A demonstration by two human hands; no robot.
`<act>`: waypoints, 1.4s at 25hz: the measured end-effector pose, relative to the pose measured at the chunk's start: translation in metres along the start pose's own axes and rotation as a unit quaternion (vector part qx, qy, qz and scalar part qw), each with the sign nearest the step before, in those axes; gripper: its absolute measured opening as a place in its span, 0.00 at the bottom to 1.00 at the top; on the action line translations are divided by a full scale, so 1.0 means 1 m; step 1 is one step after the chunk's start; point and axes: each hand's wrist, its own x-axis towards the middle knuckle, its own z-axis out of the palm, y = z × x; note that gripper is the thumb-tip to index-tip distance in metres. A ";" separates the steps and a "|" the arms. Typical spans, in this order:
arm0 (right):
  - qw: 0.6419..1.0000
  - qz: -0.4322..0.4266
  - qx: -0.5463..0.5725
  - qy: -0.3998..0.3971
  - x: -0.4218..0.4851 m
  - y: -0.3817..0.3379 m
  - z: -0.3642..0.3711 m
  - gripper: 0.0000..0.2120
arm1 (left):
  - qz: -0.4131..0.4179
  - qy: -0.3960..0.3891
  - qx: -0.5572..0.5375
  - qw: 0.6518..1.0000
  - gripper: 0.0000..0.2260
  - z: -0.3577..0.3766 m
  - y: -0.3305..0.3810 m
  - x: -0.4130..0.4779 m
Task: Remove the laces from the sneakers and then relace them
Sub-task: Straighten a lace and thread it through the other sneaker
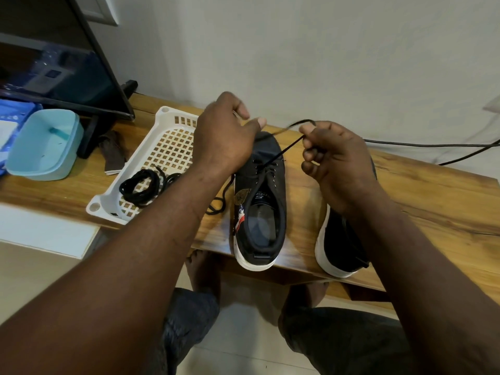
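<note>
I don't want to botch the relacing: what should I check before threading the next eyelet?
1. Right hand pinches the black lace: ok.
2. Lace runs straight from the eyelets of the black white-soled sneaker: ok.
3. Sneaker well back from the wooden table's edge: not ok, heel at the edge.
4. Left hand holds the other lace end: cannot tell.
5. Coiled black lace lies ready in the white plastic lattice basket: ok.

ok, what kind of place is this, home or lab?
Most likely a room in a home: a flat-screen TV stands on a wooden table against a plain wall, and the person's bare feet rest on the floor below.
</note>
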 end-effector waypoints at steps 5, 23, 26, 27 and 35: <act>0.998 0.004 0.054 0.041 0.001 -0.005 -0.010 0.01 | -0.074 -0.202 0.024 0.976 0.08 0.002 -0.010 -0.002; 0.871 -0.114 -0.445 0.175 0.001 0.014 -0.017 0.22 | -0.062 -0.361 -0.091 0.926 0.05 -0.003 0.002 -0.007; 0.922 -0.049 -0.382 -0.025 0.000 0.012 -0.005 0.27 | -0.041 -0.364 -0.113 0.924 0.04 -0.005 0.006 -0.008; 0.933 0.002 -0.346 -0.096 -0.002 0.013 -0.003 0.32 | -0.033 -0.370 -0.117 0.921 0.04 -0.007 0.005 -0.008; 0.981 0.037 -0.122 -0.146 0.001 0.008 -0.006 0.19 | -0.058 -0.379 -0.095 0.918 0.05 -0.017 0.000 -0.004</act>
